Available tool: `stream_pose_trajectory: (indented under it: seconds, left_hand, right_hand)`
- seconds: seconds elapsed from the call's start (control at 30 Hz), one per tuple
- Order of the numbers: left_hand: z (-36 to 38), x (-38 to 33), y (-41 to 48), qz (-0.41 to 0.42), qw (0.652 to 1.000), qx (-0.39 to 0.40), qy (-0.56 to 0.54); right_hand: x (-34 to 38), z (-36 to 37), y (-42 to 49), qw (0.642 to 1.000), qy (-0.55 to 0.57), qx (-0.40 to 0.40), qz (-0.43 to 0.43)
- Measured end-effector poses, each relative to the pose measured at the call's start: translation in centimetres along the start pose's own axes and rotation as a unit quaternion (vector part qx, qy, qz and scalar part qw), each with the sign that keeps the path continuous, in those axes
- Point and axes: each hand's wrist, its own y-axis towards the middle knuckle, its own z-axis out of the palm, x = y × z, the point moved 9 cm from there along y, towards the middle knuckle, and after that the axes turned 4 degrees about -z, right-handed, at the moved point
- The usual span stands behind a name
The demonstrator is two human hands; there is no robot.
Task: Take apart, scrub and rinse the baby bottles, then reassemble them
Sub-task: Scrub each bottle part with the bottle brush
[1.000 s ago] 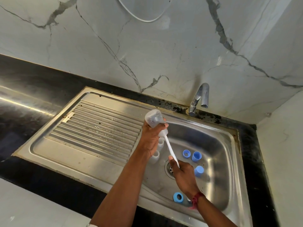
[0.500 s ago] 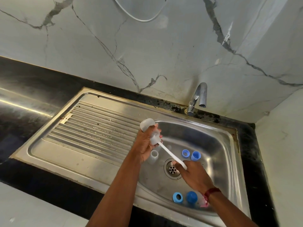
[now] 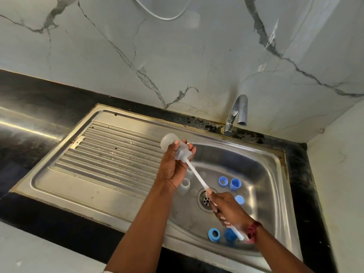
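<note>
Mid-frame, left hand (image 3: 171, 172) clasped the bottle (image 3: 167, 139), right hand (image 3: 230, 210) clasped the brush (image 3: 197, 175); twisting, full-depth strokes would likely scrub best.

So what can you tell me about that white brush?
The brush has a long, thin white handle, plastic by the look of it. Its head is inside the clear bottle, bristles showing faintly through the wall. It slants over the sink. The right hand grips the lower handle, whose end pokes out past the wrist; the left hand holds the bottle.
</note>
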Motion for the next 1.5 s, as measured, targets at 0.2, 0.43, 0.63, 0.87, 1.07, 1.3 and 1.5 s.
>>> stream_pose_trajectory:
  seconds: [0.2, 0.43, 0.63, 0.87, 1.07, 1.3, 1.5]
  left_hand:
    - [-0.4, -0.5, -0.7, 0.002, 0.999, 0.019, 0.039]
    - [-2.5, -1.2, -1.1, 0.055, 0.976, -0.113, 0.177]
    - [-4.9, -0.9, -0.9, 0.073, 0.963, -0.228, 0.125]
    - [-5.5, -0.9, -1.1, 0.063, 0.965, -0.243, 0.073]
    - [-5.9, -1.0, -1.5, 0.072, 0.958, -0.276, 0.025]
    - [-4.6, -1.4, -1.0, 0.035, 0.972, -0.229, 0.028]
    - [-5.7, -0.9, -1.7, 0.001, 0.968, -0.245, 0.064]
  right_hand:
    - [-0.3, -2.1, 0.4, 0.994, -0.11, 0.005, 0.008]
    - [2.3, -5.7, 1.4, 0.861, -0.481, -0.15, -0.077]
    - [3.5, -4.9, 0.6, 0.772, -0.59, -0.223, -0.076]
    - [3.4, -4.8, 0.2, 0.734, -0.606, -0.293, -0.091]
    - [2.6, -5.0, 0.4, 0.749, -0.555, -0.341, -0.123]
    - [5.1, -5.7, -0.6, 0.728, -0.523, -0.372, -0.241]
    - [7.2, -6.5, -1.6, 0.66, -0.583, -0.35, -0.319]
